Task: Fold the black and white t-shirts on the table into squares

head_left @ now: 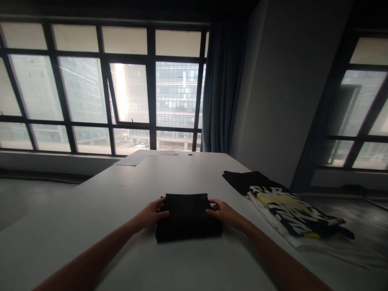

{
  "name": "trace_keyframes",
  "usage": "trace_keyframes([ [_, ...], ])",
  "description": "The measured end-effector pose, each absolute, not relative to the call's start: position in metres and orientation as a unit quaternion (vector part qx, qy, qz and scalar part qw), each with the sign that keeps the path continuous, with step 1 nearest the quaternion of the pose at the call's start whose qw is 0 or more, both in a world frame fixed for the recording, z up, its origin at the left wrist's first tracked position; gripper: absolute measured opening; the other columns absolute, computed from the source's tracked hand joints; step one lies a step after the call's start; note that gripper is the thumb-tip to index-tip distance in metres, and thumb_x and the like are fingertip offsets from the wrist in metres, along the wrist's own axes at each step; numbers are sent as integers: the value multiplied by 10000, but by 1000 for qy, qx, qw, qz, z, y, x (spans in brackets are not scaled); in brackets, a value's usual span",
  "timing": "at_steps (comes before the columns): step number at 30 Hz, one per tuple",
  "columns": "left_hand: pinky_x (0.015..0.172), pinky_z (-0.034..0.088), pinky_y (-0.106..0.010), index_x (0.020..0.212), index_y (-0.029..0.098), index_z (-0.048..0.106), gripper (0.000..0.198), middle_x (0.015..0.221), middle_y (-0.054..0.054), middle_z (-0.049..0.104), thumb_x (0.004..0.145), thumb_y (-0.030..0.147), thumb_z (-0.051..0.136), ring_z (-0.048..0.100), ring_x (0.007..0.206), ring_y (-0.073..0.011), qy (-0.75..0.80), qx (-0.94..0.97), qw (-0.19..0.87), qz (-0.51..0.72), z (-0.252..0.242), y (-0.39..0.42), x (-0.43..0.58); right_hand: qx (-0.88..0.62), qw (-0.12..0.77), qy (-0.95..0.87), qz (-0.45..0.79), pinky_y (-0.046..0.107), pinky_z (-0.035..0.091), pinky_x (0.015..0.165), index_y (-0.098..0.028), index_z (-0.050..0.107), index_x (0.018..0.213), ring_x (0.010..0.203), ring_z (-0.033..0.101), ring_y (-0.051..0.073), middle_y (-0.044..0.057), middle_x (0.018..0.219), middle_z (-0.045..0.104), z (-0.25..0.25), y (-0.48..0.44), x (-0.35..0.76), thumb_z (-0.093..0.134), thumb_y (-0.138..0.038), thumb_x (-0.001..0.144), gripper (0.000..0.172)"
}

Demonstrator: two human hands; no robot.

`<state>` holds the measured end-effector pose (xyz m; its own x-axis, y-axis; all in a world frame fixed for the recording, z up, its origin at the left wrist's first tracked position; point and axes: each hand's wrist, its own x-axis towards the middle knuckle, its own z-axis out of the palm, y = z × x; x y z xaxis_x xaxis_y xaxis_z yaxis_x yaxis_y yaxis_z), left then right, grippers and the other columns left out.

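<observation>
A folded black garment (188, 220) forms a compact rectangle on the white table (178, 173), straight in front of me. My left hand (156, 212) grips its left side, thumb on top and fingers around the edge. On the opposite side my right hand (222, 212) has hold of it in much the same way. The garment's kind cannot be made out, as it is dark and folded up. The fingers under its edges are partly hidden.
Black clothing with white and yellow lettering (287, 206) lies over white cloth (273, 218) at the table's right edge, partly hanging past it. Paper sheets (130, 160) lie at the far left corner. Beyond stand windows, a blue curtain (222, 89) and a pillar (279, 89).
</observation>
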<state>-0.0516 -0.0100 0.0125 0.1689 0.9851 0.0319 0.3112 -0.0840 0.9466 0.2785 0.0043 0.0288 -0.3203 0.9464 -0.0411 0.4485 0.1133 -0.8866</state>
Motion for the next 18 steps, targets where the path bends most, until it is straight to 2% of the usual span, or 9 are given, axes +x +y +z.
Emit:
trace_keyframes([
  [1, 912, 497, -426, 1370, 164, 543, 893, 1233, -156, 660, 578, 447, 844, 597, 1129, -331, 507, 643, 418, 393, 9, -8, -52, -503, 292, -695, 422, 282, 521, 705, -169, 535, 1297, 834, 648, 180, 70, 1002, 659, 30, 4, 278, 754, -383, 737, 638],
  [3, 970, 461, -430, 1392, 159, 526, 876, 1260, -144, 652, 602, 388, 825, 588, 1131, -313, 469, 679, 387, 411, 5, -5, -52, -495, 303, -713, 394, 280, 522, 705, -174, 510, 1333, 813, 648, 166, 70, 1046, 641, 33, 3, 278, 760, -263, 700, 687],
  [6, 897, 493, -417, 1451, 170, 453, 800, 1210, -110, 676, 724, 383, 712, 626, 942, -243, 436, 716, 341, 427, 6, -5, -50, -469, 327, -744, 346, 279, 516, 641, -217, 461, 1385, 699, 625, 127, 59, 1069, 632, 36, 2, 277, 691, -237, 746, 679],
  [8, 849, 504, -391, 1464, 164, 431, 753, 1151, -96, 691, 770, 365, 644, 615, 859, -211, 447, 732, 297, 419, 7, -6, -49, -470, 338, -759, 296, 303, 529, 676, -230, 440, 1406, 706, 628, 132, 63, 1084, 644, 35, 2, 275, 643, -224, 787, 651],
  [11, 810, 508, -377, 1449, 150, 455, 689, 964, -69, 717, 801, 346, 585, 613, 790, -209, 498, 748, 231, 372, 6, -7, -47, -487, 327, -783, 208, 394, 518, 897, -199, 490, 1372, 955, 654, 206, 104, 1198, 646, 28, 3, 269, 600, -167, 810, 574],
  [13, 812, 512, -383, 1425, 164, 490, 641, 915, -63, 720, 816, 347, 569, 633, 786, -225, 527, 755, 199, 336, 7, -10, -47, -486, 309, -800, 170, 433, 436, 1048, -175, 536, 1334, 1174, 584, 249, 122, 1305, 609, 25, 3, 265, 585, -139, 814, 524],
  [15, 843, 515, -391, 1395, 187, 524, 589, 1024, -83, 720, 824, 328, 564, 656, 841, -243, 545, 762, 164, 309, 10, -14, -45, -484, 292, -812, 148, 429, 385, 1107, -161, 562, 1311, 1260, 528, 253, 125, 1344, 589, 23, 2, 262, 567, -132, 823, 488],
  [18, 970, 480, -431, 1341, 219, 572, 501, 1300, -100, 633, 846, 288, 547, 617, 1085, -284, 553, 775, 71, 299, 20, -24, -39, -491, 275, -818, 119, 404, 415, 1082, -164, 597, 1277, 1215, 559, 246, 120, 1287, 619, 26, 1, 259, 540, -150, 846, 435],
])
